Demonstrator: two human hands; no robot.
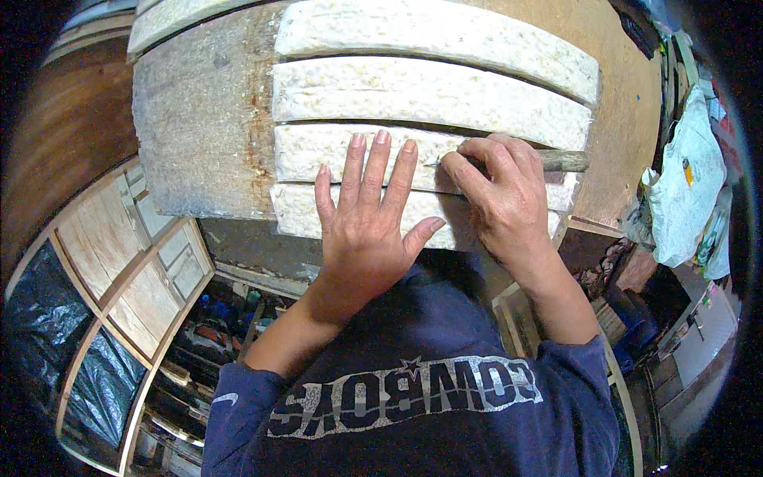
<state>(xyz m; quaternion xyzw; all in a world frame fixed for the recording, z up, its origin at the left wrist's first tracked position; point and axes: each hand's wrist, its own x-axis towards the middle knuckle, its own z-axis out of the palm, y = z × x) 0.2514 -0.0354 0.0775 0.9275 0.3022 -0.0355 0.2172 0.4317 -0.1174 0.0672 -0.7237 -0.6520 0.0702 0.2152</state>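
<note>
Long white slabs flecked with tan, which look like tempeh, lie in side-by-side rows on a wooden board. My left hand (367, 199) is open and flat, fingers spread, across the two nearest rows, the second-nearest slab (306, 153) and the nearest slab (298, 208). Just right of it, my right hand (509, 187) is closed around a tool with a round wooden handle (566, 161), which sticks out to the right. A thin tip shows at the left of my fingers, low over the second-nearest slab. The grip covers most of the tool.
Bare grey wood (199, 127) of the board extends to the left of the slabs. Beyond the right edge hangs a pale plastic bag (685, 179). At the lower left stands a wooden frame (99, 306) with black plastic sheeting (48, 306), beside dark clutter below.
</note>
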